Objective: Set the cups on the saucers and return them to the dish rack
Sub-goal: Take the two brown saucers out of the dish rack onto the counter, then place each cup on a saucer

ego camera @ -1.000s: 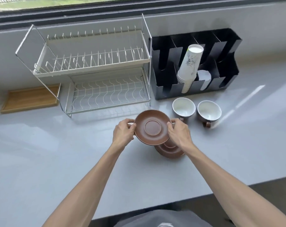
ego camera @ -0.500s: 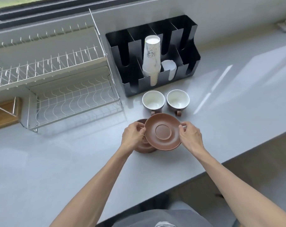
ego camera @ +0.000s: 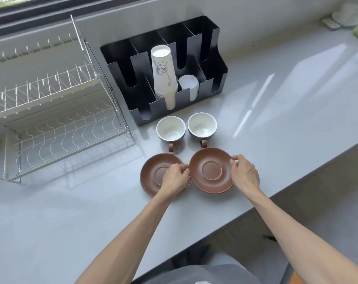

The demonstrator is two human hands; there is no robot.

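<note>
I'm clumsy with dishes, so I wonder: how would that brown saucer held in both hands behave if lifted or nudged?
The saucer looks like glazed ceramic, so probably stiff and breakable if dropped. Its smooth sheen suggests it could slide easily on the glossy counter. Being wide and shallow, it seems unlikely to tip.

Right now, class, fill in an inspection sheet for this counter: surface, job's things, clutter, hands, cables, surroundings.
Surface: glossy grey countertop, sunlit streaks.
Job's things: two brown ceramic saucers side by side, left saucer, right saucer; two white-lined cups behind them; wire dish rack, both tiers bare.
Clutter: black organiser holding stacked paper cups.
Hands: left hand and right hand grip the right saucer's rim.
Cables: nothing seen.
Surroundings: window ledge behind.
</note>
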